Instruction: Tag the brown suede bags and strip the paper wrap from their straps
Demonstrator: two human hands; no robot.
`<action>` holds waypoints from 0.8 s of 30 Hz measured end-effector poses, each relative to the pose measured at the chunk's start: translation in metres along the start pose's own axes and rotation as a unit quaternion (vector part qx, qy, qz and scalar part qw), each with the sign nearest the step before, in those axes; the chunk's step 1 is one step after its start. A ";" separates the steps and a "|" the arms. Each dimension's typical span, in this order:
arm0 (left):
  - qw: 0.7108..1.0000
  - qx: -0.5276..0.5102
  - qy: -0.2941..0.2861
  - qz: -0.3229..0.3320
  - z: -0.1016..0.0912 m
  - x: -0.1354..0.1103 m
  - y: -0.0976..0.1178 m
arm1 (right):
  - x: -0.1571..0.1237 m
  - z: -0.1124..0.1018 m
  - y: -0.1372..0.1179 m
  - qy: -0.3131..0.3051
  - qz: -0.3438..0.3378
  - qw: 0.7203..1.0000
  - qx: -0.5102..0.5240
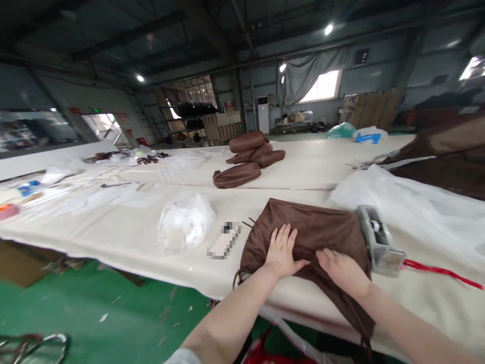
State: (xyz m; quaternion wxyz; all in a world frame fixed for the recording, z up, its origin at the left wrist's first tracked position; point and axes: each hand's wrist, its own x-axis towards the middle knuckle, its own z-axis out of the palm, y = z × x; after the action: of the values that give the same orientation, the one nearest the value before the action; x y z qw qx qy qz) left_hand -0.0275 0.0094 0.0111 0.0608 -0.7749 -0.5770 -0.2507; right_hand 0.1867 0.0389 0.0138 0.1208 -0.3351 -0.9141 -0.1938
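A brown fabric piece lies folded on the cream table near its front edge, one corner hanging over. My left hand rests flat on the fabric, fingers stretched out and together. My right hand lies on the fabric beside it, fingers curled down onto a fold near the front edge; whether it pinches the cloth I cannot make out.
A grey tape dispenser sits right of the fabric, with a red strap beyond it. A crumpled clear plastic bag and a phone lie left. Rolled brown bundles sit further back. More plastic sheeting lies at right.
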 end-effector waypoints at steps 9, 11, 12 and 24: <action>0.999 -0.044 0.009 0.013 -0.003 -0.006 -0.004 | -0.015 0.034 0.037 0.090 -0.113 0.989 -0.031; 0.998 -0.055 0.004 0.023 -0.007 -0.009 -0.001 | -0.022 0.042 0.047 0.107 -0.127 0.986 -0.028; 0.998 -0.062 0.003 0.029 -0.011 -0.011 -0.001 | -0.025 0.046 0.051 0.114 -0.131 0.984 -0.024; 0.889 -0.070 -0.025 -0.452 -0.076 -0.040 -0.115 | -0.046 0.048 0.027 0.143 -0.020 0.989 0.029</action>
State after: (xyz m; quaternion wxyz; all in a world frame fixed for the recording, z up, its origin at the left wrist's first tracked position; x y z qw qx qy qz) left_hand -0.1665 -0.0173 0.0363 -0.1280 -0.4387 -0.8469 -0.2719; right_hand 0.2345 0.0528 -0.0379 0.2559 -0.2820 -0.8993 -0.2150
